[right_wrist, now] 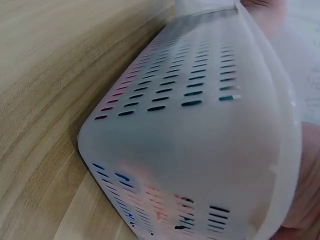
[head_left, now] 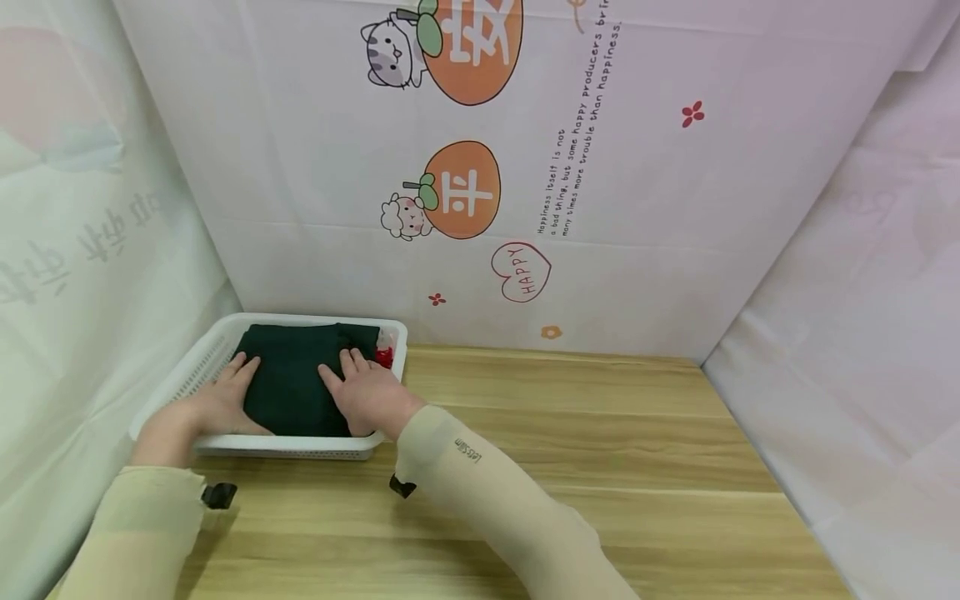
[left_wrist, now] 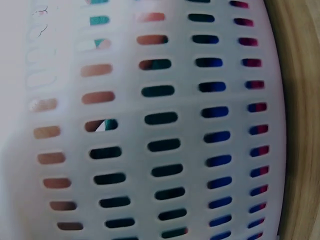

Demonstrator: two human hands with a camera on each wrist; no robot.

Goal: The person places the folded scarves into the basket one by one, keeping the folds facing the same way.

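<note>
A folded dark green cloth [head_left: 296,379] lies in a white plastic basket [head_left: 292,444] at the left of the table. My left hand [head_left: 213,406] rests with spread fingers at the cloth's left side, inside the basket. On the cloth's right part, my right hand [head_left: 369,393] presses with its fingers spread, the wrist over the front rim. Beside the cloth in the back right corner shows a small red thing [head_left: 385,357], partly hidden. Through the slotted basket wall [left_wrist: 185,130] in the left wrist view, dark green, blue and pinkish-red show at different heights.
The wooden table [head_left: 570,467] extends right of the basket. White printed sheeting [head_left: 637,275] stands along the back, with more sheeting on the left and right sides. Black wrist-camera pieces [head_left: 219,496] sit under both forearms.
</note>
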